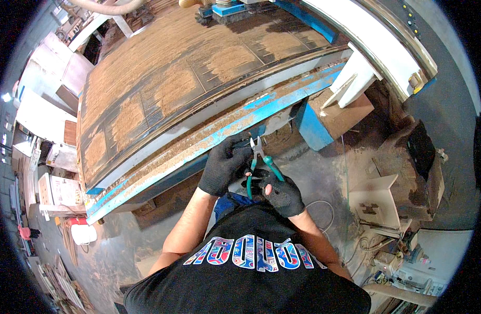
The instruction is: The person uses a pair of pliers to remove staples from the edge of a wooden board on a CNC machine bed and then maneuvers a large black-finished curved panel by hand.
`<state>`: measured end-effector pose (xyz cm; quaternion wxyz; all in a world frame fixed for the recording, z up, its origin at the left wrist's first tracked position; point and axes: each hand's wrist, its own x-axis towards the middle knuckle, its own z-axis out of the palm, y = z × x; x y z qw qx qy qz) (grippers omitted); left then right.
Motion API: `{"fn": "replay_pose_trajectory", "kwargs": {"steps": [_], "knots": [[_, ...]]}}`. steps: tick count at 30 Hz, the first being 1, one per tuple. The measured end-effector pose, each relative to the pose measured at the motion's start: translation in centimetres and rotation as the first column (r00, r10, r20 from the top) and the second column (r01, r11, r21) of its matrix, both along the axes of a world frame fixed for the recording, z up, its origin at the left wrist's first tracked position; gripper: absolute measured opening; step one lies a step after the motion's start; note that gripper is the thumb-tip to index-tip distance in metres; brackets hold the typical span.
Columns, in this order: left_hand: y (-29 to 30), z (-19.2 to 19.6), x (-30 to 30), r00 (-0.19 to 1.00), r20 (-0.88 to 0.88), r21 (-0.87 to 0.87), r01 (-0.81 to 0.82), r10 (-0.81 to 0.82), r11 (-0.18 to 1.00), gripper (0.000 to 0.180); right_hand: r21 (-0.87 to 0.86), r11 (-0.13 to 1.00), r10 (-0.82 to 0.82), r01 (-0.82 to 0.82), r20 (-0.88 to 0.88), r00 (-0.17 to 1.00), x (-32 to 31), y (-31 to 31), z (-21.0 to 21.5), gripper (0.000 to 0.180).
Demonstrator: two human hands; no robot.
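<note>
Diagonal cutting pliers [256,148] with green handles point away from me, their handles spread apart. My right hand [285,197], in a black glove with a bare fingertip showing, is closed around the lower handles. My left hand [226,166], gloved the same way, is just left of the pliers' jaws. Its fingers are curled, and the thumb tip lies against or close beside the left handle. Whatever those fingers hold, if anything, is too small or hidden to make out. Both hands are in front of my black shirt, near the blue edge of a large machine.
Ahead stretches the machine's wide bed [183,78], covered in brown sawdust, with a blue frame rail [219,129] along its near side. A white gantry beam [376,42] crosses at upper right. A white bucket [83,234] stands at left; panel offcuts [377,203] lean at right.
</note>
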<state>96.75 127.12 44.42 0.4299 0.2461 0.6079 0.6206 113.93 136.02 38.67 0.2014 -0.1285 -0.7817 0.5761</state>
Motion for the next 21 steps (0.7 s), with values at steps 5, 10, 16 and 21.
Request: {"fn": "replay_pose_trajectory", "kwargs": {"steps": [5, 10, 16, 21], "knots": [[0.7, 0.4, -0.6, 0.999, -0.006, 0.002, 0.051, -0.051, 0.999, 0.033, -0.04, 0.999, -0.01, 0.015, 0.125, 0.992, 0.8, 1.1, -3.7, 0.041], [-1.3, 0.6, -1.6, 0.984, -0.159, -0.138, 0.053, -0.075, 0.989, 0.032, -0.116, 0.993, 0.009, -0.009, -0.005, 1.0, -1.7, -0.2, 0.5, 0.069], [-0.2, 0.0, -1.1, 0.933, -0.357, 0.135, 0.096, -0.042, 0.986, 0.029, -0.395, 0.918, -0.036, 0.038, 0.013, 0.999, -0.7, -0.2, -0.2, 0.05], [-2.9, 2.3, -0.1, 0.907, -0.42, 0.117, 0.017, 0.034, 0.993, 0.029, -0.651, 0.759, -0.041, -0.023, -0.083, 0.996, -0.7, 3.0, -7.9, 0.05]]}}
